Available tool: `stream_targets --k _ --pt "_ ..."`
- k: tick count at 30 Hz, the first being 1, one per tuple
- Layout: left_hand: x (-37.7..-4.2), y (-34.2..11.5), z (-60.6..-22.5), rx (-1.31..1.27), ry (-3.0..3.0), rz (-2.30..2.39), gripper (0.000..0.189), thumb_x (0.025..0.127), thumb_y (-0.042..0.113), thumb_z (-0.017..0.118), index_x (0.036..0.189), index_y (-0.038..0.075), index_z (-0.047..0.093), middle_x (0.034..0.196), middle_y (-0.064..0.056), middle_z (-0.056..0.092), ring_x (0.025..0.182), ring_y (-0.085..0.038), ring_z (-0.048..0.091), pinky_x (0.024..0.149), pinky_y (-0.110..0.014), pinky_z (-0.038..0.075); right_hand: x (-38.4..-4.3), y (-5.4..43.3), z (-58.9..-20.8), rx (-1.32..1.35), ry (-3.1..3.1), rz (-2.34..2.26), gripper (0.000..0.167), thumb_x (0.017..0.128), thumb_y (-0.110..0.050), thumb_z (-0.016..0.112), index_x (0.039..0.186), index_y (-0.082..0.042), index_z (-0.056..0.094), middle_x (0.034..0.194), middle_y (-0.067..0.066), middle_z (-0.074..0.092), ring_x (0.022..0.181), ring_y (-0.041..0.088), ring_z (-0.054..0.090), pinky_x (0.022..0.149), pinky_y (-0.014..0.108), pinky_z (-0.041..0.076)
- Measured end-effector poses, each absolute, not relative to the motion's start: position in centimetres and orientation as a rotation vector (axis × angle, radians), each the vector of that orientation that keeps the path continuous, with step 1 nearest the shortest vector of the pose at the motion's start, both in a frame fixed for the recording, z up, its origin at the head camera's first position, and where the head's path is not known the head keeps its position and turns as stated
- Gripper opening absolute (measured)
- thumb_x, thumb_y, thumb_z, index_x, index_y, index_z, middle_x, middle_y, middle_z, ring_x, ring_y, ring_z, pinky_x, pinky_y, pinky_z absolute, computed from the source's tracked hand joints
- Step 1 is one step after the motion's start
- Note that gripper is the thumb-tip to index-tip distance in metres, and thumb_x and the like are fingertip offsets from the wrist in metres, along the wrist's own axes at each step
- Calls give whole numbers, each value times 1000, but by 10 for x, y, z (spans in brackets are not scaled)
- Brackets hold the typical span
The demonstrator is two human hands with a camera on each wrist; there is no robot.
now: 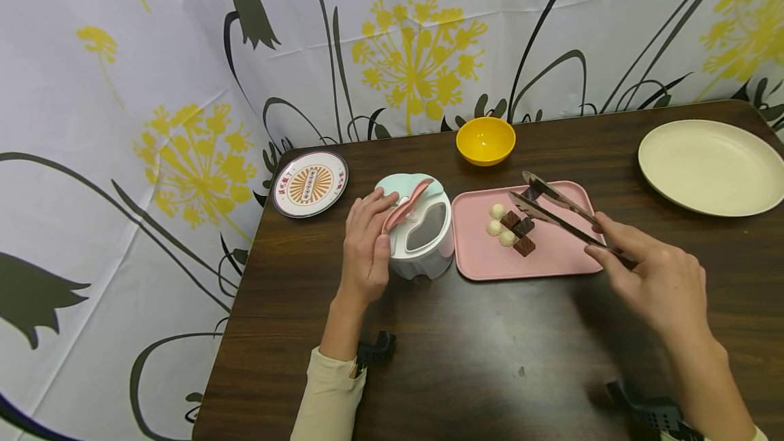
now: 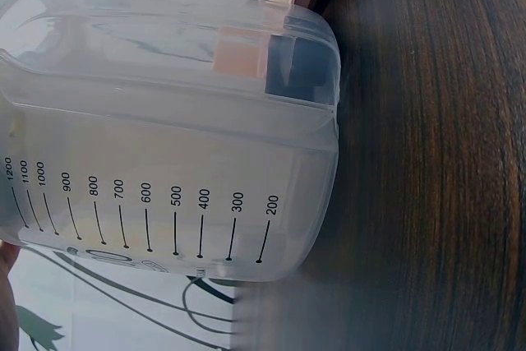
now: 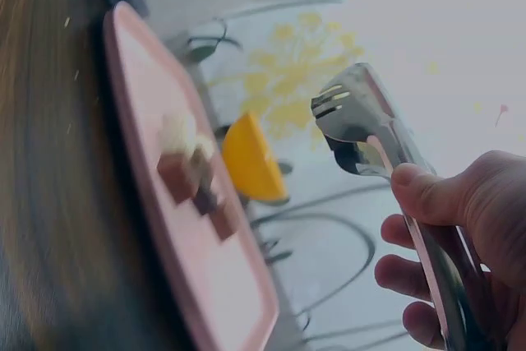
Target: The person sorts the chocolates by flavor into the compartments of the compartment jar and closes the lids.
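My left hand (image 1: 365,247) is at the top of a clear-walled container (image 1: 422,265) with a white and mint lid (image 1: 422,182). Its thumb and fingers hold a raised pink flap (image 1: 407,206) on that lid. Measuring marks run along the container wall (image 2: 164,121). My right hand (image 1: 658,278) grips metal tongs (image 1: 566,223), whose tips stand apart above a pink tray (image 1: 557,260). Nothing shows between the tips in the right wrist view. Beneath them lie dark chocolate pieces (image 1: 524,246) and cream-white balls (image 1: 497,211).
A yellow bowl (image 1: 486,141) stands behind the tray. At the left back lies a patterned plate (image 1: 310,184); a large cream oval plate (image 1: 713,167) is at the right. A flower-print cloth (image 1: 416,53) hangs behind the dark wooden table (image 1: 465,352).
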State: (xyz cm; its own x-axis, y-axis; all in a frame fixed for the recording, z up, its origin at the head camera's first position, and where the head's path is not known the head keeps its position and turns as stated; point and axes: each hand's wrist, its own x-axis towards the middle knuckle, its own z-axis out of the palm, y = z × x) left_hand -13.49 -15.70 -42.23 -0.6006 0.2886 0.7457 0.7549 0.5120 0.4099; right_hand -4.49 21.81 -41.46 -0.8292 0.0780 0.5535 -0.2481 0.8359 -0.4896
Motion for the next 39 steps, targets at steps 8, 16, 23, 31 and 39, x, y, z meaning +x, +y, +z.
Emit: stream_targets --k 8,16,23,31,39 --pt "-135 -158 -423 -849 -2136 -993 51 98 33 29 118 5 67 132 -9 59 133 -31 45 113 -57 17 -42 188 -400 344 -2317 760 50 71 -20 82 120 -17 73 100 2 75 51 11 57 41 36 34" --pt "-135 -158 -423 -851 -2131 -993 51 98 34 29 117 5 67 132 -10 60 133 -32 45 112 -57 17 -40 162 -387 464 -2345 801 44 84 -31 74 126 -20 69 116 -1 71 82 22 73 48 40 45" --pt "-135 -158 -423 -852 -2132 -991 51 98 33 29 117 6 67 132 -9 60 132 -32 45 112 -57 18 -42 147 -387 516 -2364 828 46 85 -28 73 130 -22 66 117 -1 70 99 23 70 55 44 51" --pt "-136 -158 -424 -850 -2131 -990 51 98 34 29 117 5 67 132 -9 60 132 -32 45 113 -57 17 -44 139 -389 577 -2392 821 45 92 -37 67 135 -23 62 119 1 69 103 22 69 74 43 54" --pt "-136 -158 -424 -849 -2125 -993 50 97 32 30 117 5 67 132 -9 60 132 -32 45 112 -57 18 -46 137 -388 601 -2396 824 47 94 -42 63 135 -20 62 117 4 70 100 23 69 79 44 54"
